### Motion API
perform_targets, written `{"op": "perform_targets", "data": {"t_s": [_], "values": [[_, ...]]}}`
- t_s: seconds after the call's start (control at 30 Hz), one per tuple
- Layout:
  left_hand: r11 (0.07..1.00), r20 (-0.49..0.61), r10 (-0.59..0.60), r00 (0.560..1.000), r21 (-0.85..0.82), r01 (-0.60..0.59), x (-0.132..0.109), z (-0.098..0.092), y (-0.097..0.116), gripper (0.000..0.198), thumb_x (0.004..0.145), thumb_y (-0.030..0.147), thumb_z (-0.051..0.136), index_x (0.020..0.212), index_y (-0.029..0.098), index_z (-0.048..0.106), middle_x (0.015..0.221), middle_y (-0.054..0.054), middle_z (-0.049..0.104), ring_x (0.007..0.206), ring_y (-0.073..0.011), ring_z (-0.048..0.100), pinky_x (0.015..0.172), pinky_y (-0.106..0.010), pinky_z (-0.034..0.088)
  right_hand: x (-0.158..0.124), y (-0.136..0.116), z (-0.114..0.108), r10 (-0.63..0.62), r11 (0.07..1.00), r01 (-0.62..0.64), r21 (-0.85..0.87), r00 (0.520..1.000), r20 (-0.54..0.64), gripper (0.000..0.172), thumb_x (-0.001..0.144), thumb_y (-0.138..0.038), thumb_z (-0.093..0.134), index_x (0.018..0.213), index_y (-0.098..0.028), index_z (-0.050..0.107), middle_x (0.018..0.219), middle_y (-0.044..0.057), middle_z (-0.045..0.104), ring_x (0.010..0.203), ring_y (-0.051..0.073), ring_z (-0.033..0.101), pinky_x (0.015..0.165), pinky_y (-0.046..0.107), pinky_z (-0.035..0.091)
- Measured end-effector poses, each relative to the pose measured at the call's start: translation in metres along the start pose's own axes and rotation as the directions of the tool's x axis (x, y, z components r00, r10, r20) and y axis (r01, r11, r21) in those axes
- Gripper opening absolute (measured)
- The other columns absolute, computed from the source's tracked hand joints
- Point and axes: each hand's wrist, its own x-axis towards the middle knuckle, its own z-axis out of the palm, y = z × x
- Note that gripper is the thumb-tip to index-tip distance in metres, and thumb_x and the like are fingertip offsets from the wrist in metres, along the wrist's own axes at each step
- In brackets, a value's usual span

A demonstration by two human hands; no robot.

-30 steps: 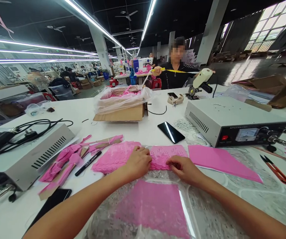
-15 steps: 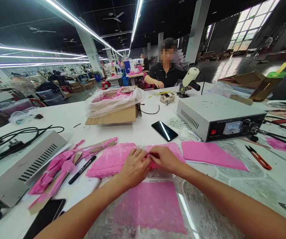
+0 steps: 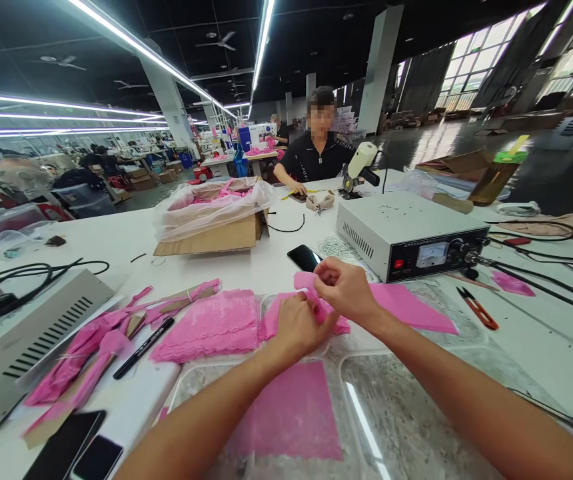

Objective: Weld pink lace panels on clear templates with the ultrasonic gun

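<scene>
My left hand (image 3: 300,326) and my right hand (image 3: 345,289) meet over a strip of pink lace (image 3: 216,325) lying on the white table (image 3: 236,267). Both hands pinch the lace's right end, which is lifted and folded up between them. My right hand sits slightly higher and further away than the left. Under my forearms lies a clear plastic sheet (image 3: 406,393) over a pink piece (image 3: 294,413). A flat pink sheet (image 3: 411,307) lies just right of my hands.
A grey machine box (image 3: 406,230) stands at right, another grey box (image 3: 21,340) at left with cables. A black phone (image 3: 304,257), red snips (image 3: 476,308), black marker (image 3: 142,347), pink ribbon bundles (image 3: 91,340) and a lace-filled carton (image 3: 211,223) surround me. A person (image 3: 316,157) sits opposite.
My hands came together from flat on the lace, pinched its right end and lifted it off the table. The person opposite lowered the yellow tape. My view shifted rightward.
</scene>
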Motion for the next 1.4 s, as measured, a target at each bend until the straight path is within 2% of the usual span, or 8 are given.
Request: {"op": "perform_targets", "data": {"t_s": [0.13, 0.3, 0.5, 0.63, 0.77, 1.03, 1.2, 1.4], "values": [[1.000, -0.039, -0.004, 0.999, -0.002, 0.004, 0.021, 0.010, 0.017, 0.025, 0.096, 0.038, 0.058, 0.100, 0.014, 0.062, 0.096, -0.003, 0.064, 0.083, -0.0156, 0.062, 0.077, -0.034, 0.053, -0.004, 0.001, -0.042, 0.064, 0.998, -0.062, 0.021, 0.986, -0.153, 0.015, 0.073, -0.034, 0.060, 0.071, -0.021, 0.053, 0.055, -0.001, 0.062, 0.048, 0.015, 0.062, 0.047, 0.026, 0.050], [0.971, -0.162, 0.236, 0.958, 0.016, -0.237, 0.006, 0.005, 0.030, 0.008, 0.087, 0.019, 0.059, 0.081, 0.018, 0.063, 0.092, -0.009, 0.061, 0.090, -0.0245, 0.056, 0.082, -0.044, 0.047, -0.051, 0.022, -0.108, 0.190, 0.974, -0.219, -0.055, 0.925, -0.329, 0.027, 0.080, -0.045, 0.054, 0.068, -0.022, 0.052, 0.052, 0.001, 0.062, 0.042, 0.015, 0.060, 0.043, 0.025, 0.049], [0.766, -0.183, 0.639, 0.748, 0.061, -0.640, -0.050, 0.013, 0.037, 0.012, 0.079, 0.009, 0.055, 0.076, 0.020, 0.059, 0.078, -0.005, 0.059, 0.080, -0.0220, 0.052, 0.103, -0.048, 0.038, -0.144, 0.054, -0.140, 0.289, 0.881, -0.379, -0.282, 0.905, -0.311, 0.027, 0.073, -0.037, 0.053, 0.050, -0.024, 0.049, 0.042, -0.002, 0.053, 0.037, 0.014, 0.048, 0.044, 0.027, 0.036], [0.667, -0.145, 0.740, 0.657, 0.032, -0.744, -0.072, 0.015, 0.040, 0.012, 0.078, 0.008, 0.054, 0.075, 0.019, 0.058, 0.071, -0.003, 0.056, 0.072, -0.0193, 0.050, 0.106, -0.046, 0.037, -0.183, 0.071, -0.148, 0.359, 0.674, -0.436, -0.597, 0.899, -0.251, 0.027, 0.078, -0.038, 0.043, 0.055, -0.025, 0.048, 0.048, 0.000, 0.058, 0.045, 0.019, 0.053, 0.051, 0.031, 0.033], [0.698, 0.036, 0.713, 0.701, -0.140, -0.702, -0.068, 0.006, 0.044, 0.006, 0.075, 0.013, 0.058, 0.074, 0.019, 0.057, 0.075, -0.004, 0.060, 0.074, -0.0193, 0.054, 0.097, -0.044, 0.045, -0.199, 0.071, -0.156, 0.448, 0.550, -0.448, -0.705, 0.871, -0.203, 0.025, 0.082, -0.039, 0.042, 0.062, -0.026, 0.050, 0.054, 0.001, 0.062, 0.050, 0.022, 0.059, 0.052, 0.032, 0.034], [0.892, 0.233, 0.451, 0.861, -0.129, -0.433, 0.031, 0.002, 0.047, 0.011, 0.096, 0.020, 0.056, 0.101, 0.016, 0.065, 0.102, -0.006, 0.066, 0.097, -0.0207, 0.062, 0.088, -0.042, 0.052, -0.125, 0.068, -0.152, 0.244, 0.754, -0.237, -0.612, 0.967, -0.073, 0.022, 0.087, -0.030, 0.043, 0.082, -0.022, 0.063, 0.084, 0.006, 0.069, 0.072, 0.021, 0.063, 0.067, 0.032, 0.044], [0.917, 0.352, 0.398, 0.847, -0.155, -0.367, 0.074, 0.010, 0.049, 0.031, 0.097, 0.035, 0.060, 0.122, 0.017, 0.059, 0.122, -0.009, 0.060, 0.103, -0.0214, 0.063, 0.087, -0.042, 0.055, -0.075, 0.097, -0.141, 0.258, 0.764, -0.211, -0.609, 0.966, -0.012, 0.018, 0.082, -0.021, 0.050, 0.081, -0.021, 0.067, 0.084, 0.005, 0.070, 0.070, 0.018, 0.062, 0.063, 0.029, 0.042], [0.918, 0.446, 0.395, 0.803, -0.239, -0.318, 0.085, 0.020, 0.047, 0.031, 0.097, 0.035, 0.059, 0.123, 0.017, 0.058, 0.123, -0.009, 0.060, 0.104, -0.0219, 0.063, 0.088, -0.043, 0.054, -0.076, 0.114, -0.137, 0.287, 0.763, -0.228, -0.605, 0.958, 0.000, 0.020, 0.081, -0.022, 0.048, 0.078, -0.021, 0.068, 0.081, 0.004, 0.068, 0.069, 0.018, 0.060, 0.063, 0.029, 0.039]]}}
